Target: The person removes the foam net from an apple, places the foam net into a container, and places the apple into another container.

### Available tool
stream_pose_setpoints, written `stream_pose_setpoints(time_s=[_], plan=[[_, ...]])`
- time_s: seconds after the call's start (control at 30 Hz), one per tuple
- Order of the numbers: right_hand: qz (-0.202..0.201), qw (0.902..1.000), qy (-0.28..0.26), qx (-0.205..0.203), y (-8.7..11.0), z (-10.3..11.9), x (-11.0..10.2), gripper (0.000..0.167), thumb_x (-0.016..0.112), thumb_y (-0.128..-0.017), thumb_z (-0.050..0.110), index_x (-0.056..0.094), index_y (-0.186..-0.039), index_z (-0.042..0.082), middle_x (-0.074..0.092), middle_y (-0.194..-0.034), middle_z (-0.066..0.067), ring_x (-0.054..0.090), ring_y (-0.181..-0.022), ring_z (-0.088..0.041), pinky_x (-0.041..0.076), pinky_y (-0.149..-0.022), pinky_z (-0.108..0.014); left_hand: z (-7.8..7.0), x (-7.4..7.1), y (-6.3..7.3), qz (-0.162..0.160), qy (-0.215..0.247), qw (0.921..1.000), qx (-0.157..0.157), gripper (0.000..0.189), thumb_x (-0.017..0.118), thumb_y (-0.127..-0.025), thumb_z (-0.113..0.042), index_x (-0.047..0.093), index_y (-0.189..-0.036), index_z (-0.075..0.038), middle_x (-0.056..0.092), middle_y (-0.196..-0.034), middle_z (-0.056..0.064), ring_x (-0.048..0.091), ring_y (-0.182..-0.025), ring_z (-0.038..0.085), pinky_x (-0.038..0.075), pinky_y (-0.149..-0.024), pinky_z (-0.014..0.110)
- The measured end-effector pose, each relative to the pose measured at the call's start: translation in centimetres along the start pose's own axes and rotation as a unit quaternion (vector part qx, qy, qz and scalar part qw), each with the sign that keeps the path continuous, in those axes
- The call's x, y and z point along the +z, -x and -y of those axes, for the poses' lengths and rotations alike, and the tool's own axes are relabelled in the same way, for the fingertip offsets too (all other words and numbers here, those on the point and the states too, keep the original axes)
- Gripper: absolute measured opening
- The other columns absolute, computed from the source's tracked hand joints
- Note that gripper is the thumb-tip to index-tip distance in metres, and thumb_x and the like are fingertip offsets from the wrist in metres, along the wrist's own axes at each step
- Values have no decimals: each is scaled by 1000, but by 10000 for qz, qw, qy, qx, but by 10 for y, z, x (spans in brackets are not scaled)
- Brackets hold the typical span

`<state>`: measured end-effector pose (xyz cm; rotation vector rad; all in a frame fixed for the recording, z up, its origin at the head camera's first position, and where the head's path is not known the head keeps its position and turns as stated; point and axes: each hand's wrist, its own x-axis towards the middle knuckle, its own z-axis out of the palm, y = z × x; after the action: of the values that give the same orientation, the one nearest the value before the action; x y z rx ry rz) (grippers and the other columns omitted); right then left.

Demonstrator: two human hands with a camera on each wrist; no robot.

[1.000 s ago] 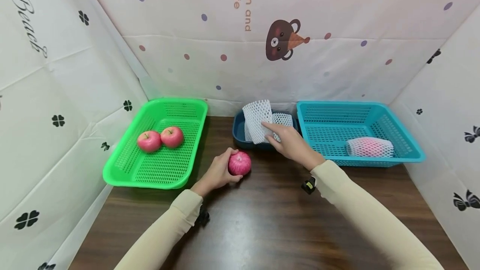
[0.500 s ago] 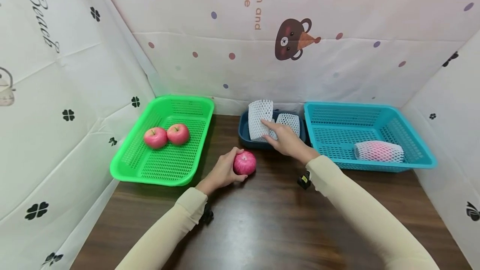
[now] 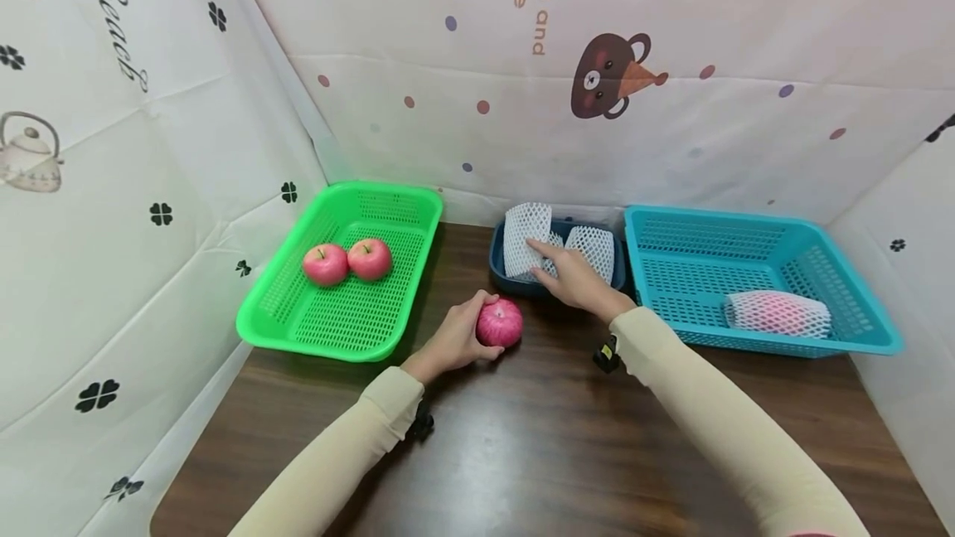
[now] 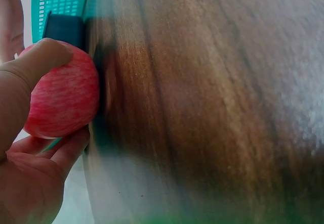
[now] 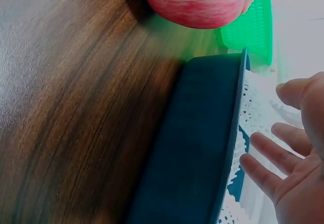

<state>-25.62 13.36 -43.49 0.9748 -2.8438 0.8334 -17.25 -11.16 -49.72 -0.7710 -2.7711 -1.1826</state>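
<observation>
My left hand (image 3: 458,336) grips a red apple (image 3: 501,322) just above or on the dark wood table, in front of a small navy tray (image 3: 497,272). In the left wrist view the thumb lies over the apple (image 4: 66,95) and the fingers curl beneath it. My right hand (image 3: 574,276) reaches over the tray. Its index finger and thumb are spread apart at the edge of a white foam net sleeve (image 3: 525,226) leaning in the tray. The right wrist view shows loose, spread fingers near the netting (image 5: 249,100). Another foam net sleeve (image 3: 593,249) lies at the tray's right side.
A green basket (image 3: 249,326) with two red apples (image 3: 347,261) stands at the left. A blue basket (image 3: 888,342) at the right holds a net-wrapped apple (image 3: 779,313). Printed cloth (image 3: 418,139) hangs behind the tray and along both sides of the table (image 3: 552,454).
The head view has turned left, so things sit further right. Relative to the tray, my right hand has moved slightly left and the front net sleeve leans further back. The left hand keeps its grip.
</observation>
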Motion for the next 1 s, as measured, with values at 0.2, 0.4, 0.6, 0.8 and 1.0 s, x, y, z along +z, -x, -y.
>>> stream_pose_setpoints(time_s=[0.2, 0.4, 0.6, 0.8, 1.0], plan=[[136, 9991, 377, 171, -2, 0, -3, 58, 63, -103, 26, 47, -151, -2, 53, -149, -21, 54, -134, -37, 37, -115, -54, -1, -2, -2, 19, -101, 9999, -6, 74, 93, -75, -20, 49, -132, -4, 62, -138, 16, 66, -117, 27, 55, -99, 39], [307, 9892, 1232, 727, -2, 3, -4, 57, 59, -104, 41, 52, -150, 6, 61, -140, -21, 52, -118, -41, 38, -105, -61, 0, -3, -2, 95, -54, 9999, -110, 74, 93, -76, -20, 49, -133, -4, 61, -140, 16, 65, -118, 26, 54, -100, 40], [426, 9792, 1748, 938, -3, 5, -5, 54, 60, -103, 43, 59, -144, 8, 64, -131, -22, 51, -112, -40, 40, -98, -61, 0, -2, -2, 91, -90, 9999, -98, 74, 93, -75, -20, 49, -132, -4, 61, -140, 16, 65, -118, 27, 54, -100, 39], [39, 9774, 1984, 723, -6, 4, -6, 45, 64, -101, 34, 66, -134, 3, 63, -109, -23, 55, -100, -38, 48, -87, -53, -1, -2, -1, 65, -58, 9999, -70, 73, 93, -74, -18, 49, -131, -3, 62, -139, 18, 66, -117, 28, 54, -100, 41], [-352, 9825, 1770, 468, -10, 6, -6, 45, 65, -101, 30, 62, -139, 5, 56, -117, -22, 49, -106, -37, 48, -88, -50, -3, -2, -3, 41, -171, 9998, -83, 75, 93, -75, -18, 49, -133, -2, 61, -139, 17, 65, -118, 28, 54, -100, 40]])
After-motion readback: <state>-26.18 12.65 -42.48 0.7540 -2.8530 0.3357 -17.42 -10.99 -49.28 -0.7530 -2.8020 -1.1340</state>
